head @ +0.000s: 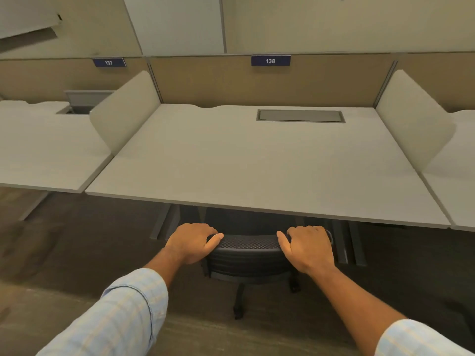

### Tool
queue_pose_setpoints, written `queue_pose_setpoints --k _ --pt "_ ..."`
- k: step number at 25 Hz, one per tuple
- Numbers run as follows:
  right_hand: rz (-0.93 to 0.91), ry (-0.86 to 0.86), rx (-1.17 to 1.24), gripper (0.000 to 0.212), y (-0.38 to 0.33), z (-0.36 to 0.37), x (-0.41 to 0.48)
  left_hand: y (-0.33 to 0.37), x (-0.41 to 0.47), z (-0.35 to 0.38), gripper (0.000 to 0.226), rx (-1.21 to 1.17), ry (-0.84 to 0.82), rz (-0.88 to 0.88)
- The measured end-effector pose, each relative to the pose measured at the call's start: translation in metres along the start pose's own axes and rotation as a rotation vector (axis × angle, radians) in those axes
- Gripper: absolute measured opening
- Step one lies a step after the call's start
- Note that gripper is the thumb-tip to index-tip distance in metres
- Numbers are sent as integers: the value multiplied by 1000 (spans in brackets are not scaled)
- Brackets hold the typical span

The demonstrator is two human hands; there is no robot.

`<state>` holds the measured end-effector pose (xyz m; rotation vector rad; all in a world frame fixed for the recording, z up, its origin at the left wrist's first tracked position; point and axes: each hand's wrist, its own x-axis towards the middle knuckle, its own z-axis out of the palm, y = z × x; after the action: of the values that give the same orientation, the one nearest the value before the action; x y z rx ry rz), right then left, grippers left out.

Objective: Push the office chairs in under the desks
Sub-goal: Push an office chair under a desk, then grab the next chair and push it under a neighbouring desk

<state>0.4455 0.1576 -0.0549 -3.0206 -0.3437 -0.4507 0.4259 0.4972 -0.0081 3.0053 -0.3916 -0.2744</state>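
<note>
A black mesh-backed office chair (250, 255) stands at the front edge of a pale grey desk (257, 163) labelled 138. Its seat is hidden under the desktop; only the backrest and part of the wheeled base show. My left hand (194, 242) grips the left end of the backrest's top edge. My right hand (309, 247) grips the right end. Both thumbs lie along the top rim, and the fingers curl over the far side.
Low divider panels (123, 111) (413, 116) flank the desk, with a tan partition behind. A cable hatch (300, 116) is set in the desktop. Neighbouring desks (48, 150) (457, 191) adjoin on both sides. Dark desk legs (356, 245) stand close to the chair; carpet lies below.
</note>
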Motion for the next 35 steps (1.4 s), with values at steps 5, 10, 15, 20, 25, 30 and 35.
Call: queue_pose_setpoints --k 5,10,15,20,25,30,35 --pt "27 9 -2 68 -9 5 20 -16 17 -9 51 -16 -21 -6" --pt "60 -30 -43 63 -27 4 23 -34 23 -12 48 -33 -29 24" --pt "71 -44 -26 61 -39 2 24 -49 26 -15 51 -21 -55 58" --pt "97 -158 -24 69 -45 -6 23 -51 26 -19 55 -42 -98 59" --pt "142 -189 44 68 -53 -11 10 -34 26 -21 65 -100 -120 54" --pt "147 -277 66 79 -62 -19 -12 3 21 -7 81 -47 10 126" --pt "158 -327 33 90 -64 -28 -42 37 12 9 79 -24 123 263"
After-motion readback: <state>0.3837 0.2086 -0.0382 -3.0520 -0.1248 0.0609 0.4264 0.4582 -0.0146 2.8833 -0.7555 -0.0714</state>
